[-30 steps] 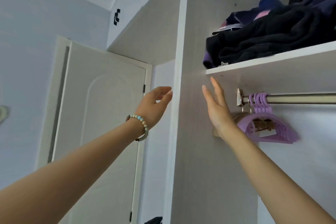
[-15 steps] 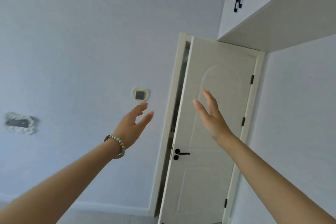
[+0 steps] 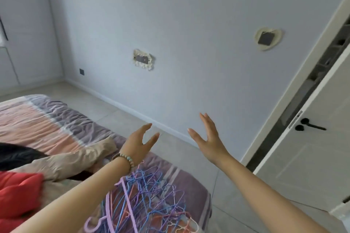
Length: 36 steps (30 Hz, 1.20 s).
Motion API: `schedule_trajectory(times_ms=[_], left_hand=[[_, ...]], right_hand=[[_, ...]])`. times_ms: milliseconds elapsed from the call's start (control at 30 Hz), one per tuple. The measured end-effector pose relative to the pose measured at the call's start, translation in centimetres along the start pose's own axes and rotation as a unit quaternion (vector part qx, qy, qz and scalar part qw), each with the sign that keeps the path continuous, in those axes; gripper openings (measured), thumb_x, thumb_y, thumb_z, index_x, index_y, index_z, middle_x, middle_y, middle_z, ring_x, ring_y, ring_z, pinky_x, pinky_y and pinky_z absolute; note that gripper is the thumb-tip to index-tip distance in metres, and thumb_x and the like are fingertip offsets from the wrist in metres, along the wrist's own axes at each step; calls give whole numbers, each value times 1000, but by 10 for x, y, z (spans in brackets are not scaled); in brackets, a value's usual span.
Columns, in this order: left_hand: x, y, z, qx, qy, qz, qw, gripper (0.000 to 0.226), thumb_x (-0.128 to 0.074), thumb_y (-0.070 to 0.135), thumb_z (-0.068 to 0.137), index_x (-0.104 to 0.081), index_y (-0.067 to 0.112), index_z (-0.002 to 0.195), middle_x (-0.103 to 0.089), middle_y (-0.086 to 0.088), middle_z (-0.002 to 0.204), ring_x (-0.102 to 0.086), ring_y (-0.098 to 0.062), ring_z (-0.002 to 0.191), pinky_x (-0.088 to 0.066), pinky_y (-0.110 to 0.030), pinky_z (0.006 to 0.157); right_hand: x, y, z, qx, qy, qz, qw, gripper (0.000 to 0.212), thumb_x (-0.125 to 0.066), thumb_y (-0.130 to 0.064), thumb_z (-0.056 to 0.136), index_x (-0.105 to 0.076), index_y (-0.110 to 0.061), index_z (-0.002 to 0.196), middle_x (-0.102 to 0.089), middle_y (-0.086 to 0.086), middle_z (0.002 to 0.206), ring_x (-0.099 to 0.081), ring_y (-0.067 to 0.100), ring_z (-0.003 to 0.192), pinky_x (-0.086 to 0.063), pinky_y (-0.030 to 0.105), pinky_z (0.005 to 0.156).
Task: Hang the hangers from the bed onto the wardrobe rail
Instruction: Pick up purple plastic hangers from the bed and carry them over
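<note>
Left grip: raised, palm turned inward, fingers loosely spread and slightly bent. Nothing is held. A bead bracelet is worn at the wrist.

Right grip: raised alongside the left, near it but apart. Its fingers are straight and fanned, with the thumb out toward 10 o'clock. Nothing is held.

Hangers: a tangled pile of thin wire ones in blue, purple and pink, with a thicker lilac one among them, is seen on the bed near its foot corner. The pile lies at 6 o'clock of the left grip, below the wrist, and is partly covered by the left forearm. From the right grip it lies at 7 o'clock, well apart. It is touched by neither grip.

Bed: a striped cover in pink, peach and mauve is noted. A beige garment is crumpled at 9 o'clock of the pile. A red cloth lies at 8 o'clock of the frame, with a dark cloth above it.

Surroundings: the pale wall behind the grips carries a framed plate at 12 o'clock of the left grip. A heart-shaped plate is fixed at 1 o'clock of the right grip. A white door with a black handle is seen ajar at 3 o'clock of the right grip. Grey floor runs between bed and wall.
</note>
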State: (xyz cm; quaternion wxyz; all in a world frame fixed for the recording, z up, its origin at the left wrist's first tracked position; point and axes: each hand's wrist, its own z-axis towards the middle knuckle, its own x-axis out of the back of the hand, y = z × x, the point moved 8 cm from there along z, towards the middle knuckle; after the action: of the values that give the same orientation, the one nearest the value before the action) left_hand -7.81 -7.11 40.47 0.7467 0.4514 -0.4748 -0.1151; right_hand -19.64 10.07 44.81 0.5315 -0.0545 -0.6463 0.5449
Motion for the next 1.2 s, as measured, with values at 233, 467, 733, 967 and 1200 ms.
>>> schedule_trajectory(times_ms=[233, 467, 733, 967, 1200], left_hand=[[-19, -209, -51, 176, -35, 39, 983, 61, -47, 50, 89, -39, 16, 139, -51, -6, 137, -50, -21, 123, -40, -31, 100], [-76, -353, -101, 299, -89, 85, 946, 66, -47, 52, 89, -35, 13, 140, -51, -9, 136, -50, -24, 122, -41, -35, 101], [-149, -443, -130, 322, -151, 156, 922, 63, -46, 55, 88, -39, 15, 137, -38, -3, 145, -42, -25, 127, -39, -36, 102], [-194, -460, -135, 284, -161, 178, 928, 77, -39, 62, 87, -17, 19, 148, -18, 1, 155, -20, -21, 141, -23, -37, 115], [-201, -460, -145, 328, -162, 162, 917, 59, -35, 65, 87, -49, 27, 129, -5, 2, 157, -10, -22, 142, -18, -37, 116]], right_hand=[[-190, 90, -14, -85, -122, -24, 989, 75, -53, -50, 89, -14, -30, 149, 0, -8, 159, -3, 12, 146, -14, 41, 119], [-323, 192, -61, -180, -229, -14, 956, 76, -57, -42, 90, -14, -26, 150, -3, -6, 159, -7, 14, 146, -14, 36, 117], [-404, 291, -100, -268, -281, -25, 921, 76, -60, -37, 89, -18, -20, 150, -13, 1, 158, -16, 20, 145, -21, 36, 114], [-437, 335, -112, -308, -262, 3, 915, 62, -63, -35, 88, -37, -18, 142, -39, 3, 144, -40, 21, 129, -38, 31, 99], [-442, 327, -118, -349, -193, 155, 904, 5, -58, -8, 92, -61, -5, 95, -67, 5, 79, -63, 20, 76, -50, 18, 67]])
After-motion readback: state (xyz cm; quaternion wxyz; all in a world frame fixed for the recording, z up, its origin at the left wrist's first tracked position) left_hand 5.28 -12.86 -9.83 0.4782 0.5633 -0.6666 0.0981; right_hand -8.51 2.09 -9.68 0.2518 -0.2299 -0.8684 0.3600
